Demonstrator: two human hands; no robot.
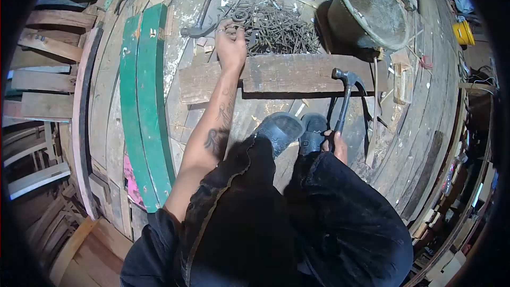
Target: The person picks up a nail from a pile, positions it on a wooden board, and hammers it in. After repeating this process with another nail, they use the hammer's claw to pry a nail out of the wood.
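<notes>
My left hand (230,40) reaches out to the left edge of a pile of rusty nails (287,29). Its fingers are curled beside a dark metal ring (240,16); what lies between them, if anything, is too small to make out. In my right hand (338,146) is the handle of a claw hammer (346,93), held upright near my right knee with its head over a wooden plank (297,72). That plank lies crosswise between my feet and the nails. Just left of my left hand, a second hammer (199,31) rests on the floor.
A worn bucket (366,8) with a grey inside leans right of the nails. Green boards (146,101) lie along the left side. My sandals (281,130) stand on the plank floor. Stacked timber (48,79) fills the far left; a yellow bucket (464,32) is at the far right.
</notes>
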